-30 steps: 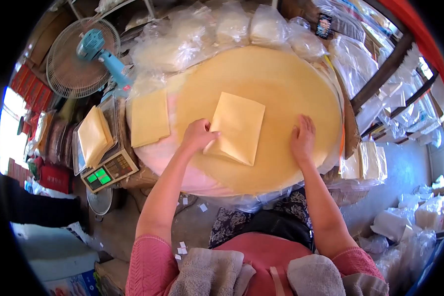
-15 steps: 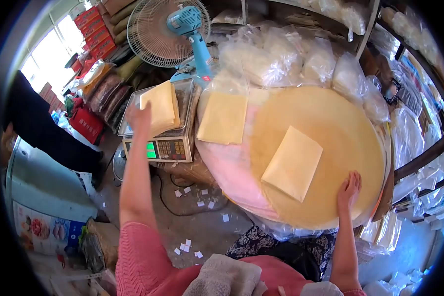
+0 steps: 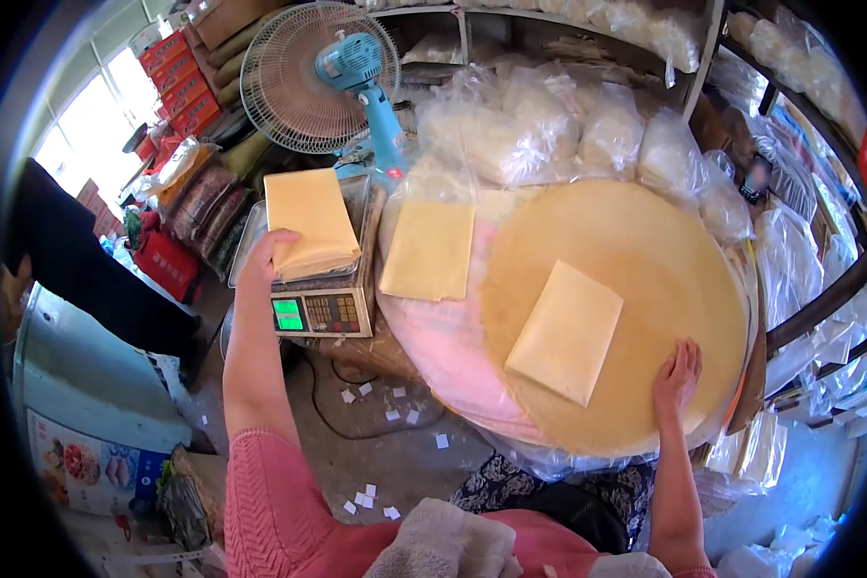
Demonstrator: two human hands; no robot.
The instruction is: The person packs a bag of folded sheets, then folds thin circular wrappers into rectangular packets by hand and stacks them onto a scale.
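Observation:
My left hand (image 3: 272, 256) grips the lower left corner of a stack of folded yellow sheets (image 3: 310, 217) over the digital scale (image 3: 329, 313). The scale's display glows green. My right hand (image 3: 677, 376) lies palm down, fingers extended, on a large round, thin tan sheet (image 3: 636, 289). A single folded sheet (image 3: 566, 332) rests on that round surface, to the left of my right hand. Another folded yellow piece (image 3: 428, 250), partly under clear plastic, lies between the scale and the round sheet.
A blue fan (image 3: 352, 72) stands behind the scale. Filled clear plastic bags (image 3: 511, 125) line the back of the round pile. A metal rack (image 3: 819, 299) runs along the right. Another person's dark-clothed leg (image 3: 96, 260) is at left. Paper scraps (image 3: 361, 499) litter the floor.
The stack on the scale has turned more upright, and my left hand has shifted down to its lower left corner. My right hand stays on the round sheet. The whole view has shifted slightly.

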